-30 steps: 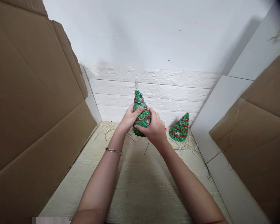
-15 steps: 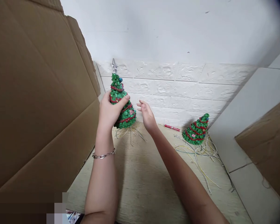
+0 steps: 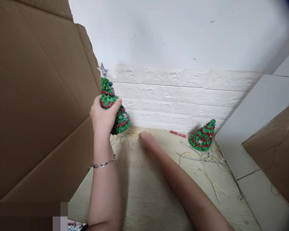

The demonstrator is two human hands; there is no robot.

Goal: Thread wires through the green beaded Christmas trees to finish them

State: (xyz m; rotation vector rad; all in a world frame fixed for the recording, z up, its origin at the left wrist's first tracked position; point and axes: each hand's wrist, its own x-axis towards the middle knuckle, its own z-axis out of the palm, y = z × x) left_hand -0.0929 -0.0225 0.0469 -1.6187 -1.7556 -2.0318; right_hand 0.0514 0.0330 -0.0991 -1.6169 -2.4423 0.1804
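My left hand (image 3: 104, 115) is wrapped round a small green Christmas tree (image 3: 121, 123) with red garlands, baubles and a silver star (image 3: 103, 71) on top. The tree is tilted, its tip leaning left. Thin yellow and white wires (image 3: 132, 131) trail from under its base onto the tabletop. Low beside the base, my right hand (image 3: 147, 140) is closed on some of these wires; its fingertips are mostly hidden. Farther right stands a second small Christmas tree (image 3: 202, 136) without a star, its own wires (image 3: 203, 160) spread loosely in front.
A tall cardboard sheet (image 3: 38, 96) walls off the left side. Behind is a white brick-patterned wall (image 3: 168, 93). A red pen (image 3: 178, 133) lies along the wall. More cardboard (image 3: 276, 150) leans on the right against white panels (image 3: 250, 128). The wooden tabletop (image 3: 144, 199) lies below.
My left hand has shifted left with the tree, and its star has turned to show its face. My right hand has moved down from beside the tree and closed on the wires.
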